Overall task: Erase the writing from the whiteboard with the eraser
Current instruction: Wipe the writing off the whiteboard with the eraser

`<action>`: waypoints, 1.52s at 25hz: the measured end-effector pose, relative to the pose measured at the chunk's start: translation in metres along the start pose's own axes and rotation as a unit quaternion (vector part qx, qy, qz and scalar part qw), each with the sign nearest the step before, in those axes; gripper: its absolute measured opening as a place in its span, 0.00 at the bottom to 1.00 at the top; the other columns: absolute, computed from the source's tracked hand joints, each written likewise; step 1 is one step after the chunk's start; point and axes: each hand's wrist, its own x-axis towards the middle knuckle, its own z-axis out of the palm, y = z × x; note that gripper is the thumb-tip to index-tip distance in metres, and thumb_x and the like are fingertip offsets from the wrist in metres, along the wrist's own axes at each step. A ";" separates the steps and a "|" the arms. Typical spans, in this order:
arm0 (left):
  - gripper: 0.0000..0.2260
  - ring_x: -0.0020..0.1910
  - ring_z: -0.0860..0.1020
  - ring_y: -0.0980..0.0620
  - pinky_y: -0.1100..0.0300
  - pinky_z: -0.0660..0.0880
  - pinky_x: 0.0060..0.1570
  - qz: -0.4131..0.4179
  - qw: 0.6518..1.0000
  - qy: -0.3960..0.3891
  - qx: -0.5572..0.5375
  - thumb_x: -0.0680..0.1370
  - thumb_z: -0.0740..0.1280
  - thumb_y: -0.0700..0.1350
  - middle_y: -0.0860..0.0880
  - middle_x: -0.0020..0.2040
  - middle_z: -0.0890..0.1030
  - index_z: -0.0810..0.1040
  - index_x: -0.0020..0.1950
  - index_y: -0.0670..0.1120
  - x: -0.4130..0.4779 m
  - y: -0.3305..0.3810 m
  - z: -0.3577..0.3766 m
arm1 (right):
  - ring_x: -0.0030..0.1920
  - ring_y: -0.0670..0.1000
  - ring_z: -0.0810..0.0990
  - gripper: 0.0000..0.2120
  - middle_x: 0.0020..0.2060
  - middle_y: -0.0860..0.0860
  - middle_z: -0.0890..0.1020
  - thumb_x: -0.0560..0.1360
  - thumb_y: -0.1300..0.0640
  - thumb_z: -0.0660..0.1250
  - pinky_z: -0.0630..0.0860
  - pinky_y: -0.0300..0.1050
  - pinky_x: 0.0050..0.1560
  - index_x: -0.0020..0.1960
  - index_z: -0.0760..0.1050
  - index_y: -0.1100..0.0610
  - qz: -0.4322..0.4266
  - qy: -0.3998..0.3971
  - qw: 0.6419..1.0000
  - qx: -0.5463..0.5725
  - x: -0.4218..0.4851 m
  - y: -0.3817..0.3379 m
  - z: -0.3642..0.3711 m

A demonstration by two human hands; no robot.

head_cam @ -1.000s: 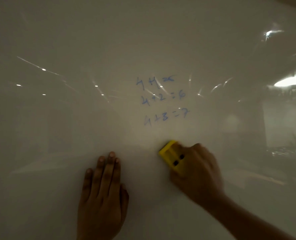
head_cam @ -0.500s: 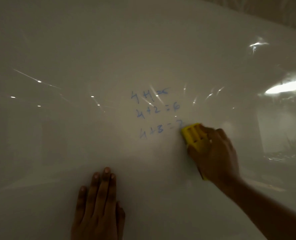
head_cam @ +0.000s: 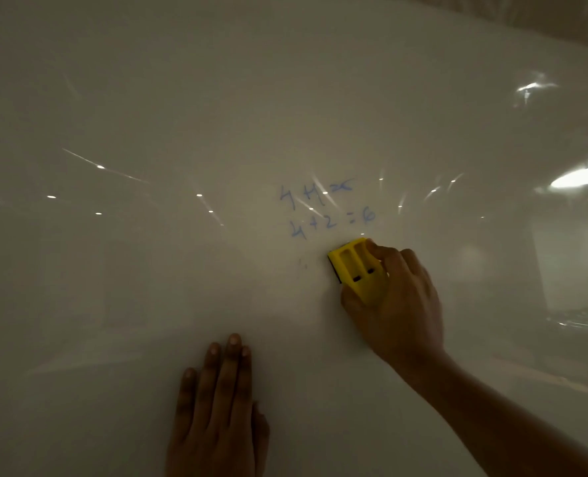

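1. Our right hand (head_cam: 397, 304) is wrapped around the yellow eraser (head_cam: 356, 268), with the thumb along its lower side and the fingers over its upper side near the top. The palm covers the rear half.
2. Our left hand (head_cam: 217, 411) lies flat and open on the whiteboard (head_cam: 148, 98) at about 7 o'clock from the eraser, well apart from it. The fingers are together and point up the board, holding nothing.
3. We judge the eraser to be a light, stiff plastic shell with a dark soft pad underneath, of which only a thin edge shows at its left side. The ribbed back with its two small slots should give a sure hold, so pinching the long sides as we do now looks like the right grip. The glossy board is probably slick, so the pad should slide easily but needs even pressure to wipe cleanly.
4. The eraser's long axis runs from roughly 11 o'clock to 5 o'clock. Its free end points up and left, and the pad looks flat on the board.
5. The eraser sits just below the blue writing (head_cam: 327, 211), near the right end of the lower line.
6. Two lines remain, the lower one reading "4+2=6". The upper line is crossed by glare, and we cannot read it fully.
7. At 9 o'clock from the eraser a faint speck (head_cam: 302, 265) of ink is left.
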 end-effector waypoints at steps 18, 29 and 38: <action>0.24 0.71 0.73 0.38 0.42 0.68 0.68 -0.006 0.997 0.056 -0.050 0.78 0.62 0.48 0.40 0.71 0.77 0.74 0.72 0.41 0.079 -0.027 -0.006 | 0.46 0.55 0.76 0.27 0.46 0.47 0.75 0.66 0.40 0.68 0.72 0.47 0.45 0.62 0.74 0.48 -0.135 -0.034 0.990 -0.004 -0.007 0.000 0.017; 0.27 0.80 0.63 0.42 0.43 0.61 0.78 -0.001 0.997 0.044 -0.070 0.81 0.58 0.49 0.41 0.79 0.66 0.65 0.78 0.39 0.092 -0.037 0.005 | 0.54 0.58 0.79 0.25 0.53 0.52 0.78 0.66 0.49 0.74 0.74 0.49 0.52 0.62 0.74 0.46 0.092 0.140 0.981 0.098 0.063 0.006 0.016; 0.26 0.79 0.64 0.42 0.43 0.62 0.77 0.001 0.997 0.053 -0.063 0.81 0.58 0.48 0.41 0.79 0.68 0.67 0.77 0.39 0.092 -0.036 0.004 | 0.50 0.58 0.79 0.28 0.51 0.50 0.78 0.62 0.43 0.71 0.77 0.50 0.49 0.60 0.72 0.45 -0.007 0.085 0.994 0.074 0.047 -0.031 0.025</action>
